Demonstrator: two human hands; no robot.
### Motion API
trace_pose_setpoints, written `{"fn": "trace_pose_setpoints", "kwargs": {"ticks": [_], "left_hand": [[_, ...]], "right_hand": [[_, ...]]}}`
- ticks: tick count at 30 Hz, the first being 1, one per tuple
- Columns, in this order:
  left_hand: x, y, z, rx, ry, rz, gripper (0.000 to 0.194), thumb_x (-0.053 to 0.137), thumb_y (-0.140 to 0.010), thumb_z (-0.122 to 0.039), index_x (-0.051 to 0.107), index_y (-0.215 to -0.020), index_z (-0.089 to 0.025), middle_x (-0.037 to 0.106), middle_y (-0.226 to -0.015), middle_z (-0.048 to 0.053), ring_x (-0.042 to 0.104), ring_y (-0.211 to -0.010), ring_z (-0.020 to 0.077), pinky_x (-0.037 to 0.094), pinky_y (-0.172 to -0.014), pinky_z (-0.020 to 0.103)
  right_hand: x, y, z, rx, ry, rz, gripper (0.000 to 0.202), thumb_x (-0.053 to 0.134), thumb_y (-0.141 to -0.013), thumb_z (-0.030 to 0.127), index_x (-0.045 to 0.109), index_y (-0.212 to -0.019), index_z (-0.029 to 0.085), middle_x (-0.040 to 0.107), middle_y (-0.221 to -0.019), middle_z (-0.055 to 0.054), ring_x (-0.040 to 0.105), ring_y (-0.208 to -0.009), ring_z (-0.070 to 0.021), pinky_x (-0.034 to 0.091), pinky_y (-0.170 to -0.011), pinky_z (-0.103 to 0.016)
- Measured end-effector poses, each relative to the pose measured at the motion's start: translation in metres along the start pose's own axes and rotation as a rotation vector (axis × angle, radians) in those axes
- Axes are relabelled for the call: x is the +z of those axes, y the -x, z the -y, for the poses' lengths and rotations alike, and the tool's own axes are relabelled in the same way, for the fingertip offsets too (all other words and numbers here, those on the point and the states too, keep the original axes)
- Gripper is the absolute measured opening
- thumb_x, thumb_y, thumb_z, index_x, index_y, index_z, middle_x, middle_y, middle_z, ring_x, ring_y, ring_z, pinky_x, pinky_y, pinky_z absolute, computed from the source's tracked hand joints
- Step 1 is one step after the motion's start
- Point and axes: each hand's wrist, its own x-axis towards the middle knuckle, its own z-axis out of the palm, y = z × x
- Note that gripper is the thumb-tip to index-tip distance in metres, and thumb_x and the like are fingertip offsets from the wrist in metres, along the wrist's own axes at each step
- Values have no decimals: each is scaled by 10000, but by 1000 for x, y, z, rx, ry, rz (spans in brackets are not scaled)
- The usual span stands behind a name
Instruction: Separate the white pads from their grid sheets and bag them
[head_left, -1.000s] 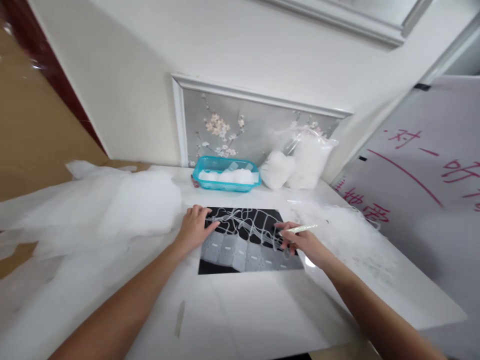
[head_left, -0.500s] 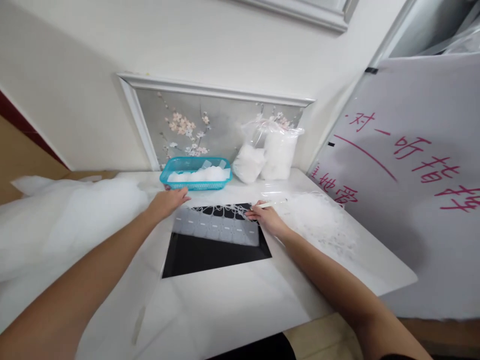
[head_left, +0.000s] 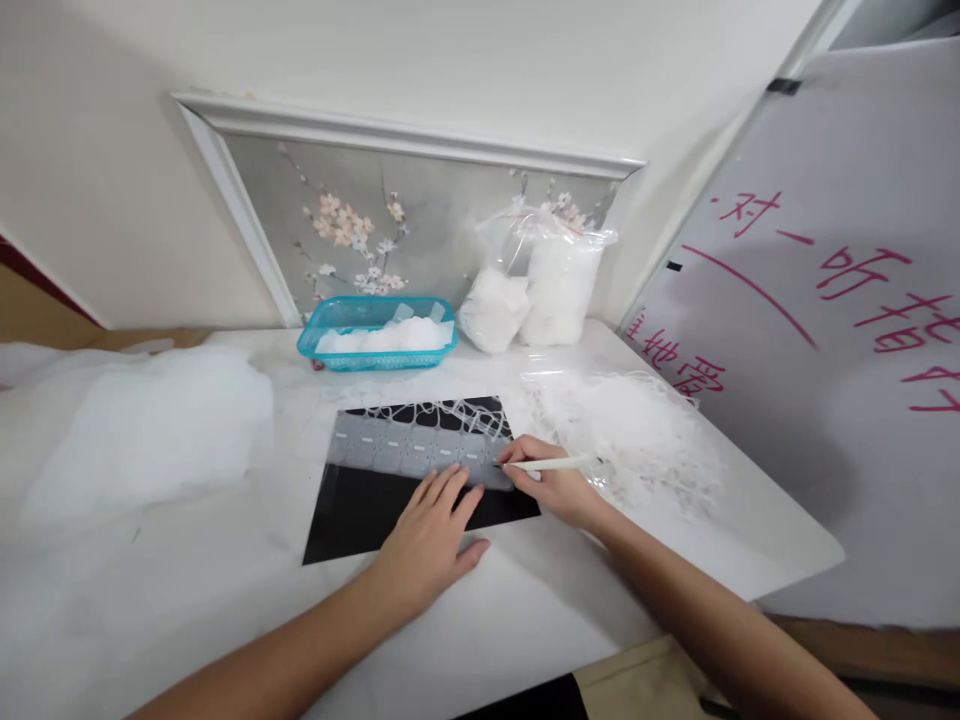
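Strip (head_left: 375, 446) on black sheet (head_left: 360, 510) (dial centre), toward 12 o'clock: flat, translucent grey, segmented, pale-slotted; white cords (head_left: 480, 420) looped along far edge, tangled toward 1. Left hand (head_left: 429, 538) at 6: fingers spread, released, tips at strip's near edge. Right hand (head_left: 553, 488) at 3: pinching white stick (head_left: 553, 463), tip at strip's right end. White table (head_left: 540, 610). Soft white pile (head_left: 150, 425) at 9; blue basket (head_left: 375, 359), white-filled, past 11; floral panel (head_left: 442, 220) at 12; bagged stuffing (head_left: 564, 295) at 1; white tangle (head_left: 645, 435) near 3; red-lettered board (head_left: 847, 400) beyond.

A workroom, it seems — whiteboard (head_left: 840, 400) with red writing (head_left: 862, 272), white material (head_left: 169, 430) heaped on a table (head_left: 525, 610).
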Motion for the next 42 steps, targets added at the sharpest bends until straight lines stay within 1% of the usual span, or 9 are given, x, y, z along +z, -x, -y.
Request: {"fn": "trace_pose_setpoints", "kwargs": {"ticks": [6,19,22,27,29,32,34,37,42], "left_hand": [[-2,-4,9,-36,48,22,514,563,-902,-437,500,-1353,-198,454,-1417,122,382,-1321,309,316,-1075,476],[-1,-5,8,-52,96,41,484,569,-901,-398,520,-1338,-197,460,-1411,140,376,-1335,321,316,-1079,519],[0,-4,9,-59,133,30,489,569,-901,-393,509,-1347,-201,441,-1426,145,362,-1348,329,324,-1079,534],[6,-4,12,-24,186,-30,515,593,-873,-327,476,-1359,-202,244,-1549,142,191,-1439,323,277,-1127,535],[8,-4,13,-25,198,-26,537,589,-873,-315,452,-1380,-201,204,-1561,152,165,-1445,325,278,-1125,541],[8,-4,13,-30,203,-5,533,570,-891,-346,454,-1391,-200,160,-1569,170,137,-1446,343,283,-1116,551],[5,-4,12,-28,193,12,509,552,-905,-359,478,-1379,-189,153,-1568,178,130,-1446,346,277,-1119,545],[2,-3,12,-30,175,35,504,536,-914,-370,486,-1380,-183,168,-1564,181,141,-1444,338,270,-1125,531],[-2,-3,12,-42,168,60,513,532,-911,-365,486,-1389,-188,203,-1556,178,172,-1439,332,266,-1130,520]], "right_hand": [[19,16,1,-4,32,-23,147,549,-852,195,480,-722,191,587,-988,-65,590,-944,-182,465,-848,-335],[27,19,2,-11,171,-66,127,545,-844,167,482,-739,201,601,-1059,-66,606,-981,-193,491,-865,-358],[30,21,4,-81,296,-52,113,527,-854,132,480,-780,204,600,-1092,-76,600,-997,-203,508,-865,-373],[47,26,14,-325,664,37,187,414,-871,28,529,-920,167,608,-1076,-163,541,-1097,-291,477,-942,-467],[47,24,15,-323,725,53,217,394,-874,24,549,-959,150,606,-1091,-181,547,-1068,-302,482,-923,-470],[25,15,7,-141,567,-40,162,426,-905,128,562,-973,183,636,-987,-129,591,-899,-259,523,-785,-411],[-3,5,-1,79,339,-232,99,474,-906,231,566,-887,203,643,-883,-80,599,-809,-218,530,-730,-368],[-45,-10,-8,333,-69,-490,218,597,-812,314,496,-669,185,588,-729,-36,597,-776,-184,550,-747,-343],[-68,-24,-6,459,-428,-553,266,702,-658,273,457,-621,174,591,-698,-18,605,-749,-151,566,-759,-317]]}}
